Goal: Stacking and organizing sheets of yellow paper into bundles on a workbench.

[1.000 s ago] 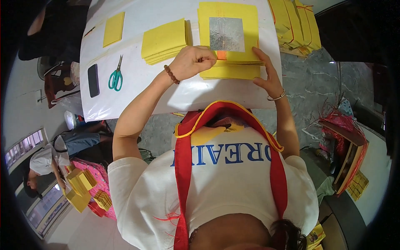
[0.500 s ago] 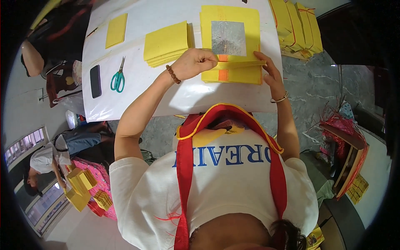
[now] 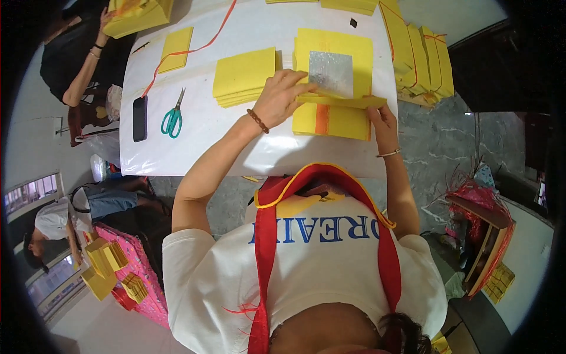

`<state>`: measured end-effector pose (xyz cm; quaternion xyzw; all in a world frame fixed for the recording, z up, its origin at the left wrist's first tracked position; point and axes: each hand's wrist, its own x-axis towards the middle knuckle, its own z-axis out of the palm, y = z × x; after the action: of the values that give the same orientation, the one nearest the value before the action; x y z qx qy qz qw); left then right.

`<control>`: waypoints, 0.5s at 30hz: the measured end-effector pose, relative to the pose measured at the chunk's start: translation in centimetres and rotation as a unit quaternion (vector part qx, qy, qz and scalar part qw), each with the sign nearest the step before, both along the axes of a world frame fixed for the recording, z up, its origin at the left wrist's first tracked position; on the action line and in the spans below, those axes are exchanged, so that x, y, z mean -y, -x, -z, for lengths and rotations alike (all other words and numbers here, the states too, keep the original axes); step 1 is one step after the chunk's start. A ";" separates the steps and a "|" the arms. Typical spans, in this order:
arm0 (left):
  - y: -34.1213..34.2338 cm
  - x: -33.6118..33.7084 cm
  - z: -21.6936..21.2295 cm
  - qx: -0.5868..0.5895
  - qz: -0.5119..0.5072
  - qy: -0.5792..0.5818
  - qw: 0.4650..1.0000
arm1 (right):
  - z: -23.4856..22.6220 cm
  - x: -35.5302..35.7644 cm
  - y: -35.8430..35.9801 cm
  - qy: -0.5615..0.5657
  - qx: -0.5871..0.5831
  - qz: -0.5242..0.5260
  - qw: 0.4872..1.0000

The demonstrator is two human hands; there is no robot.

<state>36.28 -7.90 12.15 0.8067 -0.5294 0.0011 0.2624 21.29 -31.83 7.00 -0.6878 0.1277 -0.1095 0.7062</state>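
A yellow paper sheet (image 3: 362,74) with a silver square (image 3: 336,71) and an orange band lies at the right of the white table, on top of similar sheets. Its near part is folded up into a narrow raised strip. My right hand (image 3: 384,123) pinches the right end of that strip. Across the left end reaches my left hand (image 3: 282,97), fingers stretched out and apart, tips near the silver square's lower left corner. Beside it lies a stack of folded yellow papers (image 3: 244,76). Farther left are teal-handled scissors (image 3: 172,121) and a dark phone (image 3: 140,119).
A single yellow piece (image 3: 175,50) and a red ribbon (image 3: 203,47) lie at the table's far left. There a co-worker's hand (image 3: 106,23) holds a yellow bundle (image 3: 141,15). Tied yellow bundles (image 3: 427,65) stand beyond the right edge. Another person (image 3: 53,230) is at the left.
My left hand has gone from a closed pinch to fingers apart. My right hand now pinches the strip's end. A co-worker's hand with a yellow bundle and a red ribbon have come into view.
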 end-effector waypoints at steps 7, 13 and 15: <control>1.8 -1.0 -0.8 0.202 0.034 0.041 0.978 | -3.3 -0.2 0.3 0.481 0.140 0.038 0.864; 3.8 -2.0 -0.7 0.079 0.039 0.052 0.995 | -3.8 0.3 1.2 0.476 0.106 -0.135 0.862; 3.7 -1.9 -0.4 0.020 0.008 0.060 0.998 | -3.5 0.4 0.7 0.387 0.122 -0.128 0.905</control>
<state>32.62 -5.98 12.59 0.7849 -0.5402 0.0470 0.3000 20.61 -32.21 10.53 -0.8988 -0.1011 -0.1417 0.4023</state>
